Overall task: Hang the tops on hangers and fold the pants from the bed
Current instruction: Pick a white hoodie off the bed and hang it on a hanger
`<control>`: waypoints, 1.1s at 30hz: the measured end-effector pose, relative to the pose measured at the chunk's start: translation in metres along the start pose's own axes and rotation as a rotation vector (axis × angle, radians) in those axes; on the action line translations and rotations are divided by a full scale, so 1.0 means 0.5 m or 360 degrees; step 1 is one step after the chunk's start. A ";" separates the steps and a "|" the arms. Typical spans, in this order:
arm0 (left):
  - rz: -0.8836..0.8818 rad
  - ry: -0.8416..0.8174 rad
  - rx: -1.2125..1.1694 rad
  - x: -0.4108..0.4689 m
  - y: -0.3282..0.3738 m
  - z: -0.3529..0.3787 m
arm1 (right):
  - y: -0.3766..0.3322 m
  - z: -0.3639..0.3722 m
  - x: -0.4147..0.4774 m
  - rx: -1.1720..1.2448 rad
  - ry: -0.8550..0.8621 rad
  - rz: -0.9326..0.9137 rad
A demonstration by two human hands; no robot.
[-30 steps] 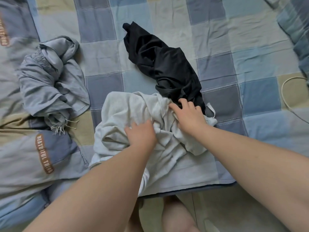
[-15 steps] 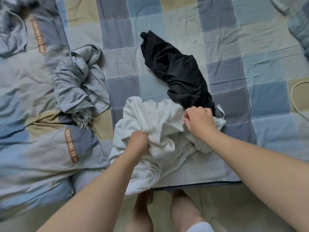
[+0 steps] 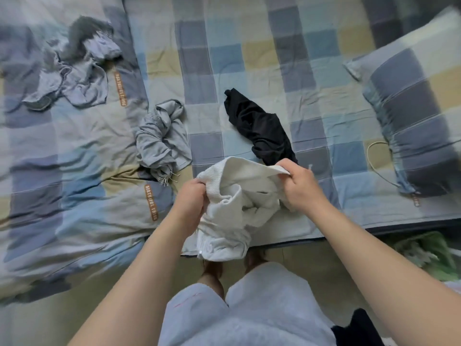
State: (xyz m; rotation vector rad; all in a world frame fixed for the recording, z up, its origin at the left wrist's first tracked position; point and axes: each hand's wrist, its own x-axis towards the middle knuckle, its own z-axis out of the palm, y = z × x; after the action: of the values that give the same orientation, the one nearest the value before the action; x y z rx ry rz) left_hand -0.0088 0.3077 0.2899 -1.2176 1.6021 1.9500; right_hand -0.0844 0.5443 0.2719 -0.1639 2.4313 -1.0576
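A white garment (image 3: 232, 211) with a ribbed band hangs bunched above the bed's near edge. My left hand (image 3: 190, 198) grips its left side just below the band. My right hand (image 3: 298, 187) pinches the band's right end, so the band is stretched between both hands. On the checked bed (image 3: 262, 58) behind it lie a crumpled black garment (image 3: 262, 128) and a crumpled grey garment (image 3: 162, 141). Another grey-blue garment (image 3: 74, 78) lies at the far left.
A checked duvet (image 3: 62, 183) covers the bed's left part. A pillow (image 3: 411, 116) lies at the right, with a thin cord (image 3: 374, 158) beside it. Below the bed edge are the floor, my legs, something green (image 3: 429, 253) and a black item (image 3: 356, 330).
Both hands have closed on the white garment and lifted it off the bed towards me. The view has pulled back and shows more of the bed.
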 end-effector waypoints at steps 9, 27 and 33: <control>0.0759 0.0188 -0.0088 -0.147 0.292 -0.165 | -0.435 -0.097 -0.134 0.0281 0.0264 -0.0545; 0.2315 0.0417 0.0629 -0.485 0.584 -0.214 | -0.901 -0.255 -0.212 -0.0075 0.0856 -0.1337; 0.2483 0.0758 0.0736 -0.504 0.635 -0.234 | -0.919 -0.272 -0.212 0.0489 0.0817 -0.1175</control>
State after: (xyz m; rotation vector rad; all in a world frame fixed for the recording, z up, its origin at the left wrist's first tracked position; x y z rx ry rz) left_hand -0.0442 0.1658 0.6858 -0.0196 3.6242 1.5667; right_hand -0.0921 0.3460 0.7205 -0.8191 2.6539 -1.9801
